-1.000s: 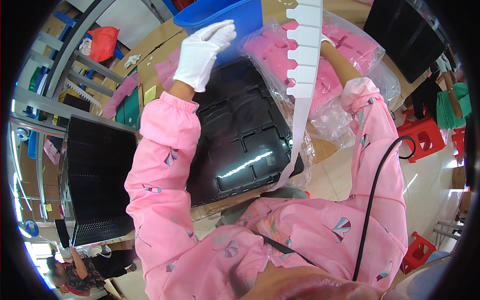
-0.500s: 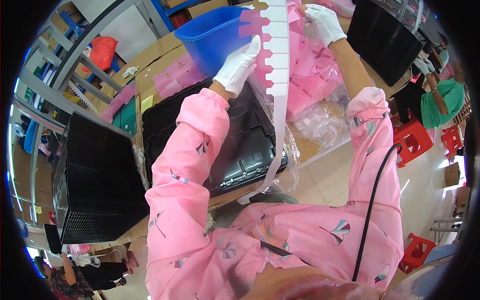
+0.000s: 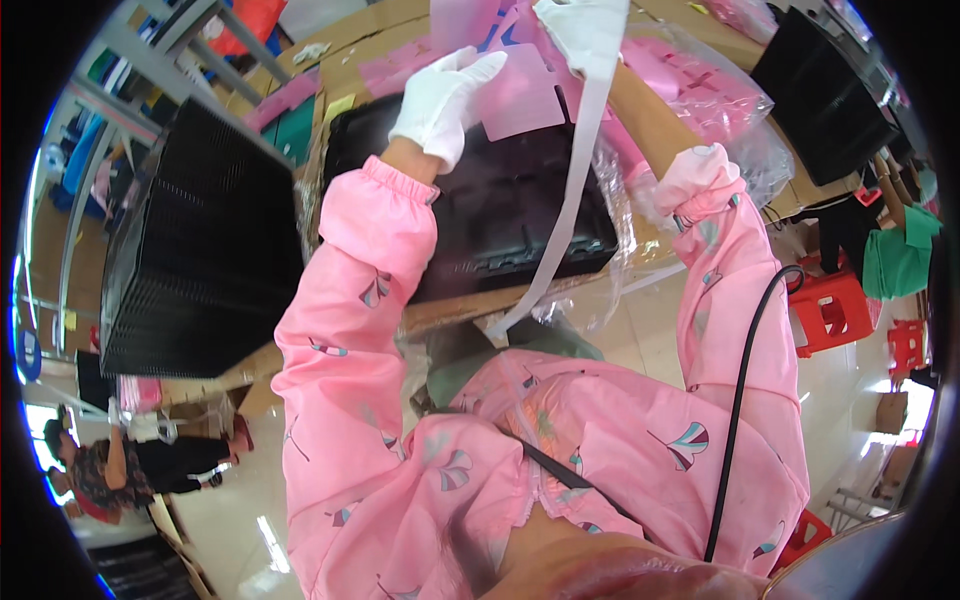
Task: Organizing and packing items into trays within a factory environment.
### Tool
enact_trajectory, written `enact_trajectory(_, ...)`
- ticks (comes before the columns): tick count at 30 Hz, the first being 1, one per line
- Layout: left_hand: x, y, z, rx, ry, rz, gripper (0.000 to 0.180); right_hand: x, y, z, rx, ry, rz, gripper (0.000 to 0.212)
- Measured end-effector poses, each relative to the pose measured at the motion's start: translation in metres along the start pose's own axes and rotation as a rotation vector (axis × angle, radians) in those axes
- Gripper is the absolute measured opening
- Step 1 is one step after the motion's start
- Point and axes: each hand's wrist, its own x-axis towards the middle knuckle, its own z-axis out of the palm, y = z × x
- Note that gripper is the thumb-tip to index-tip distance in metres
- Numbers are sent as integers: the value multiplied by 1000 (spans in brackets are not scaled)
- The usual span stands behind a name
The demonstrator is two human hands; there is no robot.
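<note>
My left hand point(image 3: 435, 108), in a white glove, has its fingertips at the left edge of a translucent pink plastic sheet point(image 3: 522, 95), seemingly pinching it. The sheet hangs over a black plastic tray point(image 3: 480, 205) on the cardboard-covered table. Farther up and to the right, my gloved right hand point(image 3: 580, 30) is closed around a long white strip point(image 3: 572, 190), which partly hides its fingers. The strip curves down across the tray toward my lap. Another pink piece shows above the left hand, at the top edge.
Black ribbed boxes stand at the left point(image 3: 205, 240) and far right point(image 3: 825, 95). Clear bags with pink sheets point(image 3: 710, 85) lie right of the tray. Red stools point(image 3: 835, 310) and a person in green point(image 3: 900, 255) are at the right. Another person point(image 3: 110, 455) stands at lower left.
The view has tipped downward, so the blue bin has mostly left the picture. The white strip's notched part is no longer visible. A pink sheet now spreads between my hands above the tray.
</note>
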Motion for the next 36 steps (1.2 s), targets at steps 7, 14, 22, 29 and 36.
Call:
enact_trajectory(7, -24, -26, -83, 683, 188, 328, 36, -19, -75, -39, 556, -326, 243, 35)
enact_trajectory(14, -47, -45, -146, 330, 244, 24, 43, -79, -63, -74, 508, -320, -89, 43)
enact_trajectory(22, -81, -30, -145, 63, 343, -237, 38, -106, -62, -89, 386, -505, -283, 58)
enact_trajectory(29, -82, -38, -168, 28, 339, -199, 43, -108, -68, -84, 299, -594, -290, 50)
enact_trajectory(36, -81, -56, -183, 450, 401, 33, 46, -119, -50, -74, 382, -612, -119, 41)
